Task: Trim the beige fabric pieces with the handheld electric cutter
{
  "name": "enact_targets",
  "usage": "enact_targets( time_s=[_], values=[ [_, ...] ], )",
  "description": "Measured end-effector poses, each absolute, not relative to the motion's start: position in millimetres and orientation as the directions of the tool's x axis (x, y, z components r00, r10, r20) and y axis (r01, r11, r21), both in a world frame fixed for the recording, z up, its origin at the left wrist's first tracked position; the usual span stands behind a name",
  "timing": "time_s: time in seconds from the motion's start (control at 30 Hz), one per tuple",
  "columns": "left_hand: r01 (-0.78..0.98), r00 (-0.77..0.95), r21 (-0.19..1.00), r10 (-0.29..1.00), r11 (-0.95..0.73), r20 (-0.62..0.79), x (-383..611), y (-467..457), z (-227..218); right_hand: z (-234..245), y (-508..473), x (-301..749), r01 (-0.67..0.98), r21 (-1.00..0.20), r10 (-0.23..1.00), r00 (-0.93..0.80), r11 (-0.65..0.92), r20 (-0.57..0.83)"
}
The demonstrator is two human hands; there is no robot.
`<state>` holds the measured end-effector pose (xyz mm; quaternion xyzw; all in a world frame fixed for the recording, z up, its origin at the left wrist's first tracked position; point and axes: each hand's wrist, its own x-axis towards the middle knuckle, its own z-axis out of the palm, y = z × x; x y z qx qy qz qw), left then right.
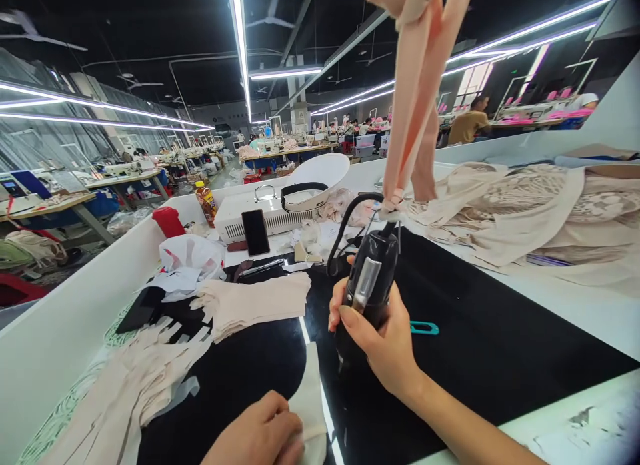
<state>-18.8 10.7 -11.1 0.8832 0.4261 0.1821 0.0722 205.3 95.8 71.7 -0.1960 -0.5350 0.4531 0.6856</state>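
Note:
My right hand [380, 331] is wrapped round a black corded handheld power tool [373, 265] with a silver lever on its side. The tool is upright, its lower end just above the black work surface [460, 305]; its exact kind is unclear. Peach fabric strips [413, 105] tied at its top run upward out of view. At the bottom, my left hand [265, 431] has its fingers curled at the edge of a beige fabric piece [311, 391], slightly blurred. This piece lies along a bright lit slit [326, 408] in the surface.
A stack of beige cut pieces [260, 301] and loose strips [145, 378] lie at left. Behind are a phone [255, 231], a white vented box [240, 218] and a white visor [320, 178]. A teal thread snipper [424, 327] and lace fabric [530, 198] lie at right.

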Motion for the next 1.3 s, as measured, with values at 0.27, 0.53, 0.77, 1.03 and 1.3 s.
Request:
enact_targets(
  time_s=[0.27,0.53,0.77,1.03,1.3],
  values=[
    [0.748,0.530,0.514,0.844,-0.420,-0.082,10,50,59,65,89,196,-0.398,-0.775,0.849,0.017,0.491,0.529],
    [0.768,0.526,0.538,0.821,-0.347,-0.222,6,59,46,62,92,187,-0.393,-0.777,0.850,0.027,0.493,0.526],
    [0.767,0.517,0.551,0.826,-0.329,-0.226,-2,55,41,59,94,180,-0.400,-0.780,0.857,0.027,0.480,0.514],
    [0.748,0.546,0.537,0.821,-0.391,-0.164,-8,55,29,67,85,174,-0.443,-0.784,0.866,-0.031,0.435,0.498],
    [0.783,0.522,0.492,0.832,-0.380,-0.188,-6,53,34,69,85,173,-0.391,-0.793,0.861,-0.001,0.467,0.508]
  ],
)
